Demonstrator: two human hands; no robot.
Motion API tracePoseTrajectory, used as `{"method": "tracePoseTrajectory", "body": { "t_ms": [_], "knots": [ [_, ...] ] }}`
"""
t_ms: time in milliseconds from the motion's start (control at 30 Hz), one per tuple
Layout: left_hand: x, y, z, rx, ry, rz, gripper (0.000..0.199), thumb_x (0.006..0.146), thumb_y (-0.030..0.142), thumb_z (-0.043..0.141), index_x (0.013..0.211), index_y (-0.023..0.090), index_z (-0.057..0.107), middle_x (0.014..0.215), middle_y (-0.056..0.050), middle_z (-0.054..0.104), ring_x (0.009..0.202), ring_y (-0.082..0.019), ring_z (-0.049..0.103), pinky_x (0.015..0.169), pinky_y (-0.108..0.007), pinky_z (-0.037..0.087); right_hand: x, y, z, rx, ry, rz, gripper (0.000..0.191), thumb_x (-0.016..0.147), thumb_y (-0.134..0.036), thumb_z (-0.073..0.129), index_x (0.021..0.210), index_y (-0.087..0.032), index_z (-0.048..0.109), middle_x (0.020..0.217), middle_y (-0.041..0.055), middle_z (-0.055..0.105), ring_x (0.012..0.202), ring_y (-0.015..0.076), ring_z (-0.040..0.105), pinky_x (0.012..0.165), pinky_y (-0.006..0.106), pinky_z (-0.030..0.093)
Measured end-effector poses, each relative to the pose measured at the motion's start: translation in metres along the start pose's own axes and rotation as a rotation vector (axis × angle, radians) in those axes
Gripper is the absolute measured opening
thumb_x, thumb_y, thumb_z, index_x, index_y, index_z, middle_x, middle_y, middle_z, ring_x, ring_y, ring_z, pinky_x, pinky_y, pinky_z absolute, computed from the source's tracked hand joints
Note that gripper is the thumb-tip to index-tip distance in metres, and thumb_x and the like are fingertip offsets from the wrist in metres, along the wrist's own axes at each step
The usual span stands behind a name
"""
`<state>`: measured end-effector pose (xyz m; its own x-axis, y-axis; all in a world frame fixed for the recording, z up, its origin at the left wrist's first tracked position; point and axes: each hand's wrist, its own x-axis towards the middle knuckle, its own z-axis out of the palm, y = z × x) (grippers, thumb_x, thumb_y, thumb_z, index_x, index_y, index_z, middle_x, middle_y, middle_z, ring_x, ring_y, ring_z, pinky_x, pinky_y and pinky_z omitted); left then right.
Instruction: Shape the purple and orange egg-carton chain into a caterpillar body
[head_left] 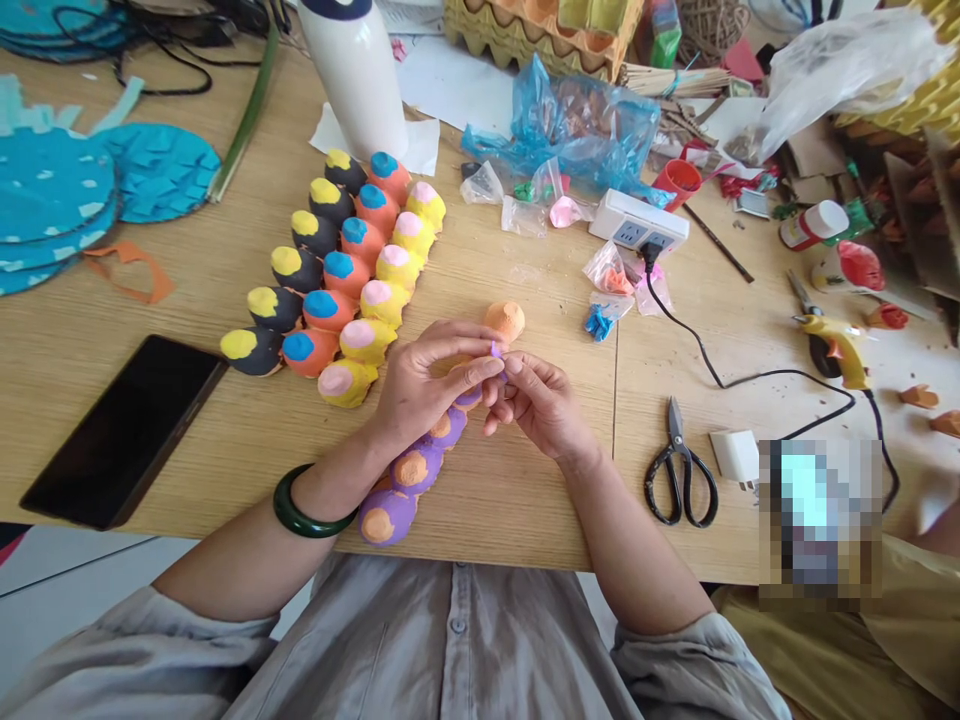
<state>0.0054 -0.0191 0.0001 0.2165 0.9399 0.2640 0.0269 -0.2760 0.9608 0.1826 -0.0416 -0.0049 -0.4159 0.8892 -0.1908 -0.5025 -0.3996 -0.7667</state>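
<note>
Between the fingertips of both hands is a small piece of purple clay (496, 349). My left hand (439, 378) pinches it from the left, and my right hand (536, 395) holds it from the right with curled fingers. Below them runs a row of purple bumps with orange spots (415, 468), partly hidden by my left hand and forearm. An orange bump (505, 320) shows just beyond the fingertips. To the left stand three painted rows: black with yellow tops (294, 268), orange with blue tops (346, 270), and yellow with pink tops (381, 302).
A phone (124, 430) lies left, a white bottle (360, 80) stands behind the rows. Black scissors (681, 470), a charger (735, 455), a power strip (637, 222) and a yellow glue gun (836, 345) are right. Small clay bags (609, 272) lie ahead. Another person sits at lower right.
</note>
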Motion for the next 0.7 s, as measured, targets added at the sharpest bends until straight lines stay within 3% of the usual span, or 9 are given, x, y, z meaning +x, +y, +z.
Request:
{"method": "tracePoseTrajectory", "body": {
  "t_ms": [100, 200, 333, 533, 633, 700],
  "knots": [
    [0.0003, -0.0014, -0.0002, -0.013, -0.026, -0.024, 0.017, 0.097, 0.046, 0.082, 0.111, 0.039, 0.087, 0.123, -0.003, 0.084, 0.122, -0.031, 0.075, 0.11, -0.057, 0.061, -0.0007, -0.001, 0.0, 0.011, -0.003, 0.006, 0.044, 0.09, -0.06, 0.085, 0.086, -0.019, 0.069, 0.074, -0.0031, 0.071, 0.052, 0.0068, 0.053, 0.056, 0.025, 0.066],
    [0.001, -0.0033, 0.0003, -0.024, -0.033, 0.024, 0.007, 0.098, 0.04, 0.081, 0.098, 0.037, 0.087, 0.111, -0.003, 0.085, 0.117, -0.028, 0.076, 0.11, -0.056, 0.061, -0.001, -0.0002, 0.0004, 0.03, -0.037, 0.024, 0.043, 0.09, -0.059, 0.084, 0.089, -0.018, 0.07, 0.075, -0.0021, 0.072, 0.054, 0.0081, 0.057, 0.058, 0.028, 0.068],
    [0.0004, -0.0031, 0.001, -0.024, 0.004, 0.019, 0.007, 0.097, 0.037, 0.082, 0.091, 0.037, 0.086, 0.101, -0.001, 0.084, 0.111, -0.026, 0.077, 0.107, -0.052, 0.062, -0.0004, 0.0013, 0.0004, 0.016, -0.023, 0.023, 0.044, 0.089, -0.059, 0.086, 0.09, -0.018, 0.071, 0.078, -0.0011, 0.074, 0.056, 0.0085, 0.059, 0.056, 0.026, 0.068],
    [-0.0005, -0.0017, -0.0002, -0.016, -0.023, -0.072, 0.017, 0.096, 0.048, 0.083, 0.111, 0.04, 0.087, 0.123, -0.001, 0.084, 0.121, -0.029, 0.076, 0.103, -0.051, 0.066, -0.0007, -0.001, -0.0002, 0.011, -0.012, 0.009, 0.044, 0.09, -0.06, 0.084, 0.087, -0.018, 0.07, 0.074, -0.0025, 0.073, 0.052, 0.0066, 0.055, 0.056, 0.024, 0.067],
    [0.0, -0.0035, -0.0001, -0.018, -0.03, -0.001, 0.006, 0.098, 0.041, 0.082, 0.097, 0.039, 0.087, 0.11, -0.001, 0.085, 0.118, -0.027, 0.077, 0.108, -0.052, 0.063, -0.0007, -0.0003, -0.0001, 0.024, -0.036, 0.035, 0.045, 0.09, -0.06, 0.084, 0.087, -0.017, 0.071, 0.075, -0.0013, 0.074, 0.053, 0.0081, 0.059, 0.056, 0.026, 0.067],
    [-0.0003, -0.0042, 0.0004, -0.017, -0.007, 0.024, 0.008, 0.099, 0.039, 0.081, 0.092, 0.037, 0.086, 0.101, -0.001, 0.084, 0.114, -0.027, 0.077, 0.109, -0.052, 0.062, -0.0002, 0.0008, 0.0, 0.022, -0.038, 0.04, 0.046, 0.089, -0.061, 0.085, 0.089, -0.017, 0.072, 0.077, -0.0006, 0.075, 0.055, 0.0089, 0.06, 0.055, 0.027, 0.068]
  ]
}}
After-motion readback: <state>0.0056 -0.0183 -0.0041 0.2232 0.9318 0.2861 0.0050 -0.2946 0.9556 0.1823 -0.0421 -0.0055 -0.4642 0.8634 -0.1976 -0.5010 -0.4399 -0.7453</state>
